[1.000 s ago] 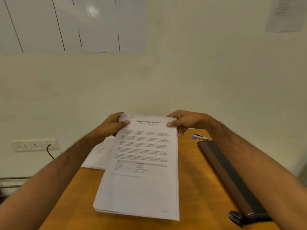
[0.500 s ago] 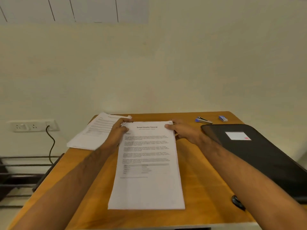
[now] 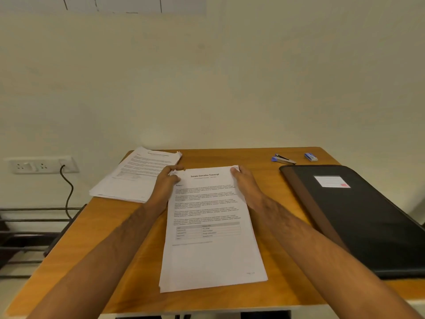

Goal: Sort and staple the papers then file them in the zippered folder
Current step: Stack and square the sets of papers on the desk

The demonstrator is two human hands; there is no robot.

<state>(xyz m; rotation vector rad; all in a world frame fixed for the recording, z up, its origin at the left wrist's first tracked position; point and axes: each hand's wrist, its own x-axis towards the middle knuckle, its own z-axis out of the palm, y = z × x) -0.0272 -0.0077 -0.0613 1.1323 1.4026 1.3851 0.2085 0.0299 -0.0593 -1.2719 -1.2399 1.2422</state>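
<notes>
Gripping the paper stack [image 3: 210,226] at its top corners, left hand [image 3: 166,183] and right hand [image 3: 245,184] are risking fanned, misaligned sheets

Wooden table [image 3: 271,203] — two paper stacks [image 3: 213,254] [image 3: 138,178], folder [image 3: 368,222], stapler [image 3: 283,159], staple box [image 3: 311,156].

White papers [image 3: 211,256] with black print and a grey table lie on the orange-brown desk [image 3: 282,288]; right of them, a black folder [image 3: 368,226] with brown spine.

Both hands [image 3: 166,183] [image 3: 245,184] pinch the paper stack's [image 3: 210,229] top corners on the table [image 3: 287,293].
</notes>
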